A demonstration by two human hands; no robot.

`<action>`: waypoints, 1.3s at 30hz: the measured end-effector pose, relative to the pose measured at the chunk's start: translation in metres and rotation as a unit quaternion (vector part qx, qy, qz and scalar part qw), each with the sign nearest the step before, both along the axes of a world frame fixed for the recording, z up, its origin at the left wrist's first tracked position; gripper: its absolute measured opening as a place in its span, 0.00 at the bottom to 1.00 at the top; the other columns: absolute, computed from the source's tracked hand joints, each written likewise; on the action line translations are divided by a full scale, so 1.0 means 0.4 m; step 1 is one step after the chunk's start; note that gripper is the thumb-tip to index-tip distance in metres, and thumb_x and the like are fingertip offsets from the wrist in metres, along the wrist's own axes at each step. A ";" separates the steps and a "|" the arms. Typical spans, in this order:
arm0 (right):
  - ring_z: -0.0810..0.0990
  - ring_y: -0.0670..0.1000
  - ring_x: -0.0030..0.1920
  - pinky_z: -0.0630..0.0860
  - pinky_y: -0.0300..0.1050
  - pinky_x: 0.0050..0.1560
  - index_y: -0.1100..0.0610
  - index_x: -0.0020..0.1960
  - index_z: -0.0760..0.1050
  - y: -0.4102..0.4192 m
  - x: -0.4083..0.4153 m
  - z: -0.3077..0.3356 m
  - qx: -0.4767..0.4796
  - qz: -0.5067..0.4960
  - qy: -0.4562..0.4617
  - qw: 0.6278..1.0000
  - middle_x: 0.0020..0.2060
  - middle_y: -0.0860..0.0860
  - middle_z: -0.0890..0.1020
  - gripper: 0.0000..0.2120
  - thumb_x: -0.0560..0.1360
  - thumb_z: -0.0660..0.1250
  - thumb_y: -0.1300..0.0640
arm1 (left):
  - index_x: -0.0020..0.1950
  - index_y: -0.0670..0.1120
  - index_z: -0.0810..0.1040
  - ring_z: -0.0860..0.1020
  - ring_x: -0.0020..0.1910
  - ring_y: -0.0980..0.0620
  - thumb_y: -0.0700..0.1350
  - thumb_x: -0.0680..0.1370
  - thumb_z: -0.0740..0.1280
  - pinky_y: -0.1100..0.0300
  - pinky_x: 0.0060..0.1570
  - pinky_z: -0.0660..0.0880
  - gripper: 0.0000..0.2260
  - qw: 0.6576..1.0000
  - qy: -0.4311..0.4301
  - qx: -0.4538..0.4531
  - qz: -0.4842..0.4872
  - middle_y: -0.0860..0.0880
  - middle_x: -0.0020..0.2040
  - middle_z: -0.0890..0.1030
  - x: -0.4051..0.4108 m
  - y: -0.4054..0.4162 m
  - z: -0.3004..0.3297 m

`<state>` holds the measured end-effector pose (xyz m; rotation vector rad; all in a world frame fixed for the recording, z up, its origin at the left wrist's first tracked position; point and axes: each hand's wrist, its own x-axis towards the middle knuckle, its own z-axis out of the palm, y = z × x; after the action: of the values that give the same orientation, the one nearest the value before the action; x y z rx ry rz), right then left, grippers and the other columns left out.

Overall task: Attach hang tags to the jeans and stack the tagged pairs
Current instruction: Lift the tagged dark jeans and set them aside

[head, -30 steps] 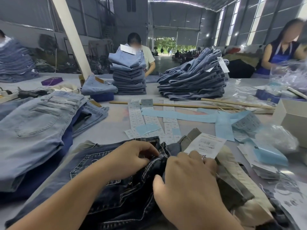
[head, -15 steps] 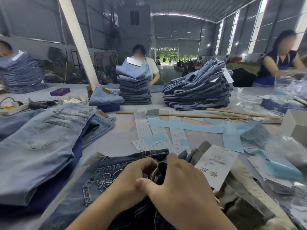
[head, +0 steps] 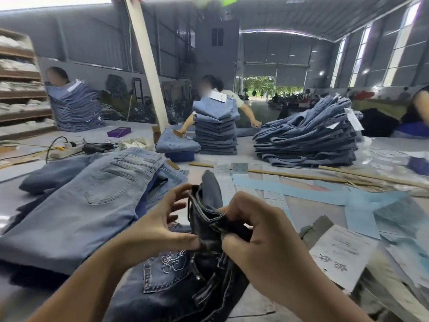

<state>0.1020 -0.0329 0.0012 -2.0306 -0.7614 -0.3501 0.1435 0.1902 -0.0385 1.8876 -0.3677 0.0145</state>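
The right hand (head: 267, 247) pinches the raised waistband of the dark-wash denim jeans (head: 185, 282) lying nearest on the grey table (head: 97, 138); the left hand (head: 162, 226) pinches it beside, upper fingers spread; best keep that fold taut so a tag threads cleanly.

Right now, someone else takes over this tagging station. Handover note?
Left hand: thumb pinching the dark jeans at the waistband, other fingers spread.
Right hand: shut on the same waistband, lifted off the table.
No hang tag visible on this pair; whether one is in the fingers cannot be told.
Light jeans lie flat to the left. Folded stacks and stand across the table. Paper tags lie to the right.
Left: tag this pair, stack it.
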 end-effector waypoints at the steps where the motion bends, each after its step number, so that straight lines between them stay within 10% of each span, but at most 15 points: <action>1: 0.72 0.51 0.29 0.68 0.49 0.28 0.50 0.40 0.68 0.007 0.002 0.007 0.020 0.030 0.015 0.999 0.38 0.48 0.82 0.06 0.67 0.65 0.58 | 0.71 0.70 0.63 0.66 0.73 0.60 0.65 0.50 0.83 0.53 0.72 0.65 0.53 1.000 0.007 -0.020 0.003 0.60 0.74 0.68 0.003 0.022 -0.001; 7: 0.79 0.56 0.41 0.72 0.53 0.40 0.57 0.38 0.68 0.038 0.027 0.031 0.184 0.213 0.106 0.954 0.48 0.53 0.86 0.10 0.66 0.64 0.71 | 0.76 0.50 0.63 0.68 0.74 0.49 0.51 0.50 0.87 0.45 0.74 0.62 0.58 0.993 0.052 -0.101 -0.038 0.47 0.73 0.72 0.007 0.087 -0.007; 11: 0.74 0.58 0.40 0.68 0.52 0.41 0.61 0.37 0.68 0.045 0.054 0.025 0.287 0.275 0.168 0.902 0.42 0.65 0.82 0.09 0.63 0.69 0.67 | 0.70 0.39 0.71 0.79 0.63 0.43 0.39 0.59 0.80 0.48 0.62 0.76 0.40 0.993 0.051 -0.082 -0.062 0.41 0.62 0.81 0.032 0.078 0.000; 19: 0.70 0.51 0.26 0.69 0.41 0.31 0.56 0.33 0.72 0.040 0.116 0.032 0.333 0.153 0.183 0.912 0.27 0.54 0.74 0.09 0.63 0.68 0.67 | 0.53 0.44 0.84 0.84 0.50 0.45 0.41 0.59 0.80 0.59 0.47 0.79 0.22 0.983 -0.033 -0.176 0.037 0.40 0.51 0.85 0.053 0.070 -0.012; 25: 0.80 0.60 0.38 0.79 0.61 0.47 0.53 0.42 0.81 0.124 0.188 0.024 0.422 0.010 0.220 0.880 0.37 0.58 0.82 0.08 0.64 0.73 0.61 | 0.49 0.55 0.85 0.86 0.45 0.51 0.41 0.60 0.82 0.62 0.40 0.79 0.20 0.956 -0.105 -0.162 0.220 0.49 0.46 0.87 0.037 0.110 0.037; 31: 0.83 0.61 0.54 0.76 0.64 0.61 0.59 0.59 0.78 0.247 0.214 0.021 0.347 0.063 0.347 0.869 0.51 0.58 0.85 0.32 0.60 0.80 0.45 | 0.46 0.63 0.83 0.84 0.39 0.59 0.42 0.66 0.80 0.55 0.42 0.76 0.17 0.904 -0.137 -0.137 0.380 0.57 0.42 0.86 0.028 0.188 0.047; 35: 0.86 0.55 0.46 0.84 0.53 0.46 0.53 0.51 0.83 0.326 0.219 0.001 0.303 0.106 0.288 0.902 0.44 0.53 0.87 0.10 0.71 0.75 0.62 | 0.47 0.63 0.83 0.84 0.39 0.60 0.43 0.67 0.79 0.56 0.41 0.76 0.17 0.896 -0.138 -0.130 0.402 0.57 0.42 0.86 0.027 0.237 0.043; 39: 0.85 0.61 0.46 0.81 0.60 0.47 0.54 0.45 0.82 0.387 0.256 0.015 0.322 0.103 0.246 0.908 0.42 0.57 0.86 0.14 0.69 0.69 0.72 | 0.49 0.63 0.82 0.84 0.40 0.60 0.48 0.63 0.81 0.57 0.40 0.76 0.19 0.904 -0.130 -0.103 0.394 0.58 0.43 0.86 0.032 0.289 0.050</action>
<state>0.2042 0.1218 0.0071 -1.3116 -0.4497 0.0450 0.1562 0.3057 -0.0186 1.7073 0.2379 0.8234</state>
